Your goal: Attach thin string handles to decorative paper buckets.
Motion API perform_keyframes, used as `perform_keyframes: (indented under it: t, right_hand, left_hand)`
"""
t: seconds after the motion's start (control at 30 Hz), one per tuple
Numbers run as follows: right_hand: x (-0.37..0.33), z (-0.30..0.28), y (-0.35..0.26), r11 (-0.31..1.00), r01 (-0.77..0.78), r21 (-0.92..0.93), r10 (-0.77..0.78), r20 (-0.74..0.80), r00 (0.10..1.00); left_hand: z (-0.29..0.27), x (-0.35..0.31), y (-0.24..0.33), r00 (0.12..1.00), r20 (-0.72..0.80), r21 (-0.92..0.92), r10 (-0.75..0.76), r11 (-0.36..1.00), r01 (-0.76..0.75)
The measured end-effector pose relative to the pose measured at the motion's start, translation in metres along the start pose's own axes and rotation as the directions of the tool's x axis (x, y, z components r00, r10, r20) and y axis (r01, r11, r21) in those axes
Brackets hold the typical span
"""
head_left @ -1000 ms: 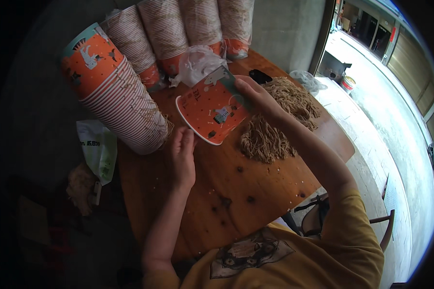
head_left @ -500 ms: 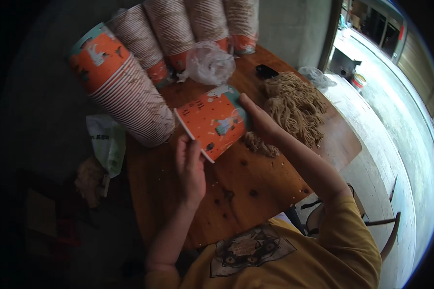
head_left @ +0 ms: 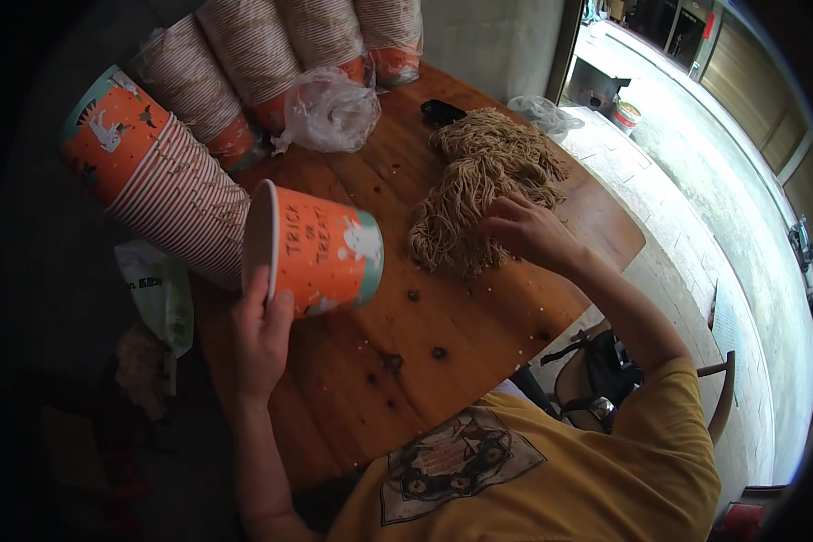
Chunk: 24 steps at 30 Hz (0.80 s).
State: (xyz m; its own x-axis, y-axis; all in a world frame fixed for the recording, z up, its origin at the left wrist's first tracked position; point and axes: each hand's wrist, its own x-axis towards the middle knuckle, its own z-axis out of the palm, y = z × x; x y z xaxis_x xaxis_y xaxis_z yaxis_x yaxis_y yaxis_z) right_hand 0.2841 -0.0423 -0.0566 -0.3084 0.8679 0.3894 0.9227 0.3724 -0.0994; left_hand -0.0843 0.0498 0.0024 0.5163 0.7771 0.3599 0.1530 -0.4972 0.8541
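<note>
My left hand [head_left: 264, 339] grips an orange paper bucket [head_left: 321, 248] by its white rim, thumb outside. The bucket lies tipped sideways above the table, its mouth toward the left and its teal base toward the right. White and dark figures and lettering are printed on its side. Over the heap of tan cords [head_left: 488, 185], my right hand [head_left: 533, 235] has its fingers bent and pinched together on some strands; the fingertips are partly hidden among them. Left of the held bucket leans a tall nested stack of matching buckets [head_left: 176, 181].
More wrapped bucket stacks [head_left: 248, 54] stand at the back of the wooden table [head_left: 443, 316]. A crumpled clear plastic bag [head_left: 334, 113] lies before them. A black object [head_left: 443, 113] sits behind the cords. At the left hangs a white-and-green bag [head_left: 158, 294]; a chair [head_left: 587, 388] stands at the right.
My right hand has let go of the bucket's base and moved to the cords. My left hand has shifted left with the bucket, which has turned to show its lettering. The whole view has shifted.
</note>
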Motion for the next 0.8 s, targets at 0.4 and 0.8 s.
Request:
perform_keyframes:
  t: [0.4,0.8]
  right_hand:
    - [0.013,0.005,0.000,0.965,0.143,-0.220,-0.143,0.016,0.990]
    - [0.046,0.009,-0.103,0.863,0.025,0.504,0.038,-0.114,0.993]
  left_hand:
    - [0.000,-0.012,-0.001,0.973,0.130,0.457,0.189,0.860,-0.228]
    - [-0.010,-0.010,-0.007,0.999,0.016,0.210,-0.033,0.977,0.029]
